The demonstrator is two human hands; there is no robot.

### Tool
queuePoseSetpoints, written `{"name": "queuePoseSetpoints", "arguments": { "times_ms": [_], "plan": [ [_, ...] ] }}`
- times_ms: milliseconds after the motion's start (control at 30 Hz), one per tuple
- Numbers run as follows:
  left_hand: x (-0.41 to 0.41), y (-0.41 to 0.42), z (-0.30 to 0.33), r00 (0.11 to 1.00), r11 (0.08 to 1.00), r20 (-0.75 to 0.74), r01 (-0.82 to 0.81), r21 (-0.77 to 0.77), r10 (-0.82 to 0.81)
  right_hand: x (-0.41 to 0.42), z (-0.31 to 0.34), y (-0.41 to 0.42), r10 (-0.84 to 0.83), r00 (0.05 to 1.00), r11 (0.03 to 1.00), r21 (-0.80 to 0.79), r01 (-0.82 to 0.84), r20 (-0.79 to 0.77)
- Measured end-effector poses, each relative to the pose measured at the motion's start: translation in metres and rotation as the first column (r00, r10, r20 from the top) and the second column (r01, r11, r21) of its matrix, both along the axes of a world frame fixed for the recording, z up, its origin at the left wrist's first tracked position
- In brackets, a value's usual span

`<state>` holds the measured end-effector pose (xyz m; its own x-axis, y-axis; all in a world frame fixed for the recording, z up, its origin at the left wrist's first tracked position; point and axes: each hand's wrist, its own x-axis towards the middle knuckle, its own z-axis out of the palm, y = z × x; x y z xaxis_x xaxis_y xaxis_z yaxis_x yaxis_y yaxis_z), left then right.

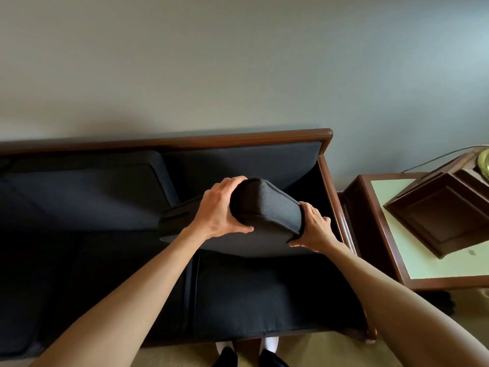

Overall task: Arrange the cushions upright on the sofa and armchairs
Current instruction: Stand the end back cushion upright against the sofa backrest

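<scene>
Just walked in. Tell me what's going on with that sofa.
A person is holding a dark cushion with both hands, left hand on its left end, right hand on its right end, above the right seat of the sofa. It is lifted and tilted, not yet set against the backrest. Another cushion already leans against the backrest to the left.

Dark sofa (264,295), wood-framed: one cushion (87,192) upright against its back, another cushion (267,207) tilted above the seat.
</scene>
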<state>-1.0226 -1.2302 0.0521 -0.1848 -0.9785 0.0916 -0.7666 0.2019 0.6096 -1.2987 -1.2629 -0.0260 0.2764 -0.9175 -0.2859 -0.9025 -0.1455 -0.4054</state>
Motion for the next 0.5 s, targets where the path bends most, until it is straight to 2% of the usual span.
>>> {"name": "queuePoseSetpoints", "arguments": {
  "times_ms": [167,300,367,500],
  "plan": [
    [0.041,-0.001,0.011,0.993,0.999,-0.107,-0.051,-0.002,0.05,0.024,0.031,-0.025,0.133,0.988,0.987,-0.081,-0.139,-0.078],
    [0.086,0.005,0.009,0.977,0.985,-0.168,-0.106,0.137,0.129,0.051,0.051,-0.028,0.202,0.979,0.974,-0.1,-0.202,-0.009],
    [0.102,0.012,-0.007,0.971,0.959,-0.153,-0.144,0.242,0.185,0.065,0.047,-0.026,0.231,0.973,0.969,-0.086,-0.232,-0.016],
    [0.119,0.034,-0.058,0.96,0.88,-0.025,-0.246,0.406,0.28,0.087,0.01,-0.015,0.275,0.957,0.959,-0.038,-0.28,-0.095]
  ]
}}
